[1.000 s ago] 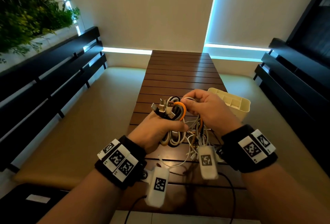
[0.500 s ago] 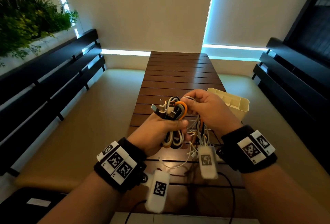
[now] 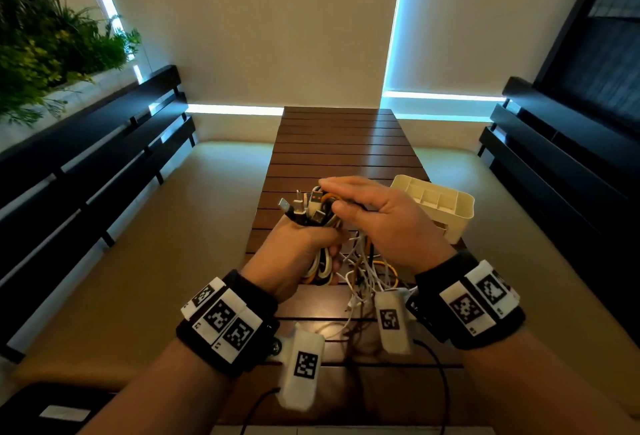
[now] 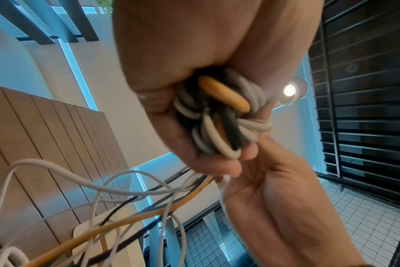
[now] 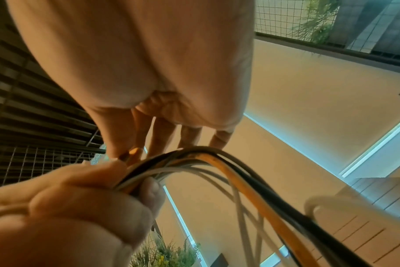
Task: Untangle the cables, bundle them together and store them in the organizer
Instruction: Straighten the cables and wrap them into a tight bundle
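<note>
L hand [image 3: 294,254] fisted round the cable bundle [image 3: 313,209], held above the table [image 3: 339,143]. R hand [image 3: 381,216] flat, fingers straight, resting atop the plugs. Organizer [image 3: 446,216] just right, on table; loose cable tails dangle below.

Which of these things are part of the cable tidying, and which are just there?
Part of the job:
- cable bundle, gripped by the left hand
- loose cables
- cream organizer
- right hand

Just there:
- slatted wooden table
- benches
- plants
</note>
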A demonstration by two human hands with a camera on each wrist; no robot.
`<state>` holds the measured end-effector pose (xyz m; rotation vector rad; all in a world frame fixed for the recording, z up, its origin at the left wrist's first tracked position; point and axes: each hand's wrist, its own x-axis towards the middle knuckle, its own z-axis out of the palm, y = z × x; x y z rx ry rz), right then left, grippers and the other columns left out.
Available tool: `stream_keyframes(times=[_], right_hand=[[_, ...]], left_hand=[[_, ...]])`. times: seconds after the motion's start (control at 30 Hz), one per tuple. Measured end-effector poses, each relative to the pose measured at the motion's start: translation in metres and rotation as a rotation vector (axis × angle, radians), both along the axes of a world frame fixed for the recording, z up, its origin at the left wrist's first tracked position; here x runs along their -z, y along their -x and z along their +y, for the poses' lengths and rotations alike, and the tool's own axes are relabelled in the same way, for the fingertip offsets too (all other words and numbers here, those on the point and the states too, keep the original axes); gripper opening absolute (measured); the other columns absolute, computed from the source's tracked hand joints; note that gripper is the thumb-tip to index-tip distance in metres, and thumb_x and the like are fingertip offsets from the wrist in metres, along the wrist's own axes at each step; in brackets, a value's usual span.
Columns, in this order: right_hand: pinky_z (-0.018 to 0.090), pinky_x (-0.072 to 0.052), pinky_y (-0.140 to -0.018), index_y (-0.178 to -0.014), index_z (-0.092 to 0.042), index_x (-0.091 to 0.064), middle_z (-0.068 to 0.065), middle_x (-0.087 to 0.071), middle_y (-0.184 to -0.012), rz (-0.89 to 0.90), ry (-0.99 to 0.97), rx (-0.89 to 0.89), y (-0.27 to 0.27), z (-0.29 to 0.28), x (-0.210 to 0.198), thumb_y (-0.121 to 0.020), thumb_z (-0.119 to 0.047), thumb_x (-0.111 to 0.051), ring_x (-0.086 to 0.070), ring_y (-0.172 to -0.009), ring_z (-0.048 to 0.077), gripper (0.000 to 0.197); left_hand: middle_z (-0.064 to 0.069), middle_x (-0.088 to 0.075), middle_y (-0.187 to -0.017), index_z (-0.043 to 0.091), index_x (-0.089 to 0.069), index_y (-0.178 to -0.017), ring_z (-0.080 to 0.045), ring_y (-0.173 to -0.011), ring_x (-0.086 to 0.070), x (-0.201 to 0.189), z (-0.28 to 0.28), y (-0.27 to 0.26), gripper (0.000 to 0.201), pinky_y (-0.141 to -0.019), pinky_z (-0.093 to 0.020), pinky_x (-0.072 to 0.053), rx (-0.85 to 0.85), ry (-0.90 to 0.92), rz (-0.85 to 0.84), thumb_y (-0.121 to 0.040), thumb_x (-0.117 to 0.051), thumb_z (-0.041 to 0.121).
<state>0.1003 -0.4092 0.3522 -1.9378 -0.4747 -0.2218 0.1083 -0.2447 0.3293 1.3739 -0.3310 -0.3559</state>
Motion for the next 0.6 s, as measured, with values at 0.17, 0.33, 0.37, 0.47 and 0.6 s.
stream_keyframes(times=[0.17,0.33,0.37,0.47,0.6], right_hand=[[0.03,-0.045,-0.108,-0.125,-0.022,-0.068,-0.013,-0.065,-0.129,-0.014,-0.048,0.035,0.002,0.004,0.001,-0.094,-0.009,-0.063,-0.056,-0.124,-0.001,0.034],[0.034,-0.048,-0.106,-0.119,-0.017,-0.071,-0.009,-0.068,-0.126,0.034,-0.086,0.02,0.002,0.006,-0.003,-0.091,-0.004,-0.066,-0.06,-0.12,0.002,0.031],[0.035,-0.05,-0.105,-0.12,-0.015,-0.071,-0.008,-0.069,-0.125,0.036,-0.089,0.006,0.003,0.005,-0.005,-0.092,-0.005,-0.065,-0.061,-0.119,0.004,0.031],[0.036,-0.053,-0.1,-0.127,-0.02,-0.064,-0.006,-0.07,-0.124,0.075,-0.186,-0.037,0.004,0.005,-0.012,-0.097,-0.011,-0.058,-0.064,-0.117,0.011,0.032],[0.023,-0.05,-0.099,-0.131,-0.024,-0.062,-0.011,-0.068,-0.126,0.064,-0.077,-0.016,0.004,0.018,-0.013,-0.102,-0.018,-0.05,-0.061,-0.117,0.0,0.032]], left_hand=[[-0.011,-0.058,-0.067,0.009,-0.066,-0.086,-0.027,-0.057,-0.059,-0.004,0.004,0.001,0.01,-0.058,-0.035,-0.053,0.09,0.078,0.034,-0.082,-0.075,0.008],[-0.01,-0.055,-0.065,0.008,-0.066,-0.089,-0.028,-0.058,-0.056,0.001,0.008,-0.001,0.014,-0.059,-0.037,-0.052,0.062,0.042,0.04,-0.084,-0.067,-0.005],[-0.01,-0.054,-0.064,0.009,-0.065,-0.086,-0.028,-0.058,-0.056,0.0,0.009,-0.002,0.015,-0.058,-0.037,-0.052,0.055,0.018,0.029,-0.085,-0.066,-0.006],[-0.01,-0.053,-0.063,0.006,-0.06,-0.08,-0.028,-0.057,-0.055,-0.004,0.013,-0.004,0.013,-0.057,-0.036,-0.052,0.075,-0.014,-0.004,-0.085,-0.066,-0.004],[-0.01,-0.056,-0.064,0.004,-0.061,-0.084,-0.028,-0.057,-0.057,-0.008,0.018,-0.003,0.01,-0.059,-0.038,-0.053,0.122,-0.001,-0.008,-0.085,-0.066,-0.005]])
